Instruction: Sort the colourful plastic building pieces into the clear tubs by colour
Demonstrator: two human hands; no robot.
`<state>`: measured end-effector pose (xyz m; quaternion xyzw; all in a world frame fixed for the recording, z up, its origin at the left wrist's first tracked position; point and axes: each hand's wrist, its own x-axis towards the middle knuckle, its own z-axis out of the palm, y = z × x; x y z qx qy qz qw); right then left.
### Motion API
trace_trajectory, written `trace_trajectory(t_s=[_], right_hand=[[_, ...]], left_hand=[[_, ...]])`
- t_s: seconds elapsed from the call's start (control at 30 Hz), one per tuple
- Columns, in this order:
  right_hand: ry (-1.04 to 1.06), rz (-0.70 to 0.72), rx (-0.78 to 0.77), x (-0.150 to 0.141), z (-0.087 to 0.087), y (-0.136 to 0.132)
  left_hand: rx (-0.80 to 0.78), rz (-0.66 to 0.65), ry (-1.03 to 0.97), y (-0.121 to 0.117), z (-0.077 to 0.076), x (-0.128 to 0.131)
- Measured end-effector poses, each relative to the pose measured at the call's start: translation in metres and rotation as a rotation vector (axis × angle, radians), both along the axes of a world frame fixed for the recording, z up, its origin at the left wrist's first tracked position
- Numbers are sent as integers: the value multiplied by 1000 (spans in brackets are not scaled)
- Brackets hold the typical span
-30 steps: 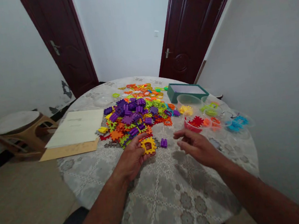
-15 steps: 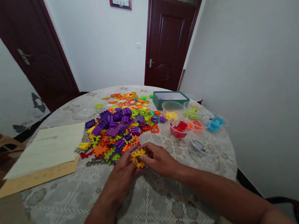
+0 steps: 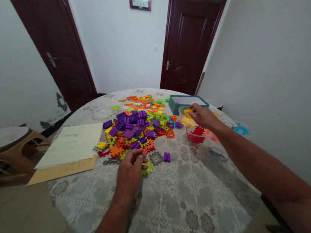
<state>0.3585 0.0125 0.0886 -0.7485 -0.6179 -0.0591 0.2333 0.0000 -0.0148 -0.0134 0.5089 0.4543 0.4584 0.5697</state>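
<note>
Pinching yellow toothed plastic piece: right hand, above clear plastic tub, far right. Left hand near, at lime-green toothed plastic square; cannot tell grip.

Paper left of piece pile, bowls right

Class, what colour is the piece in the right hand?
Yellow: the piece in the right hand, seen in the head view.

Two hands, two doors, one green box.
</note>
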Motion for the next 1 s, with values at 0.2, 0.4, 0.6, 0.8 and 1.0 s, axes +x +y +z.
trace_trajectory(t_s=[0.2, 0.4, 0.6, 0.8, 1.0], right_hand=[[-50, -132, -224, 34, -7, 17], [6, -152, -215, 29, -23, -5], [-73, -135, -194, 36, -5, -5], [-185, -185, -170, 52, 22, 23], [-207, -73, -272, 29, 19, -10]], left_hand=[[61, 16, 112, 0, 0, 0], [55, -7, 152, 0, 1, -1], [34, -19, 159, 1, 2, -2], [45, -16, 195, 3, 1, -2], [49, -33, 207, 5, -5, -3]])
